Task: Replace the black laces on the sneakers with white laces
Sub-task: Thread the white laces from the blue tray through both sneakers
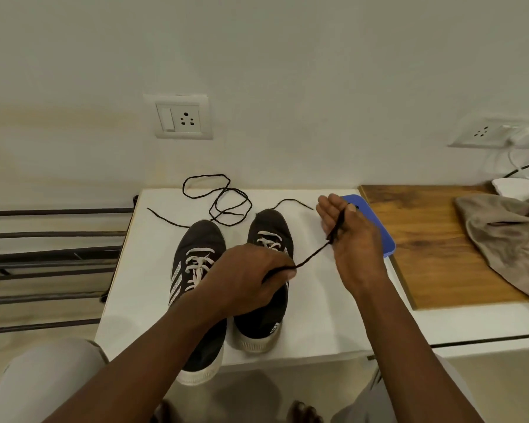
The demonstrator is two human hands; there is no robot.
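Both sneakers [269, 227] are already wearing white laces [197, 265]; mid-frame, I'm coiling a removed black lace [313, 254] round my loosely curled right hand [353, 239], left hand [248, 276] pinching its tail.

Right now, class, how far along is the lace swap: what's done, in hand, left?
Done: both sneakers carry white laces; one black lace lies loose behind them. In hand: left hand and right hand hold the second black lace. Left: probably only tidying up.
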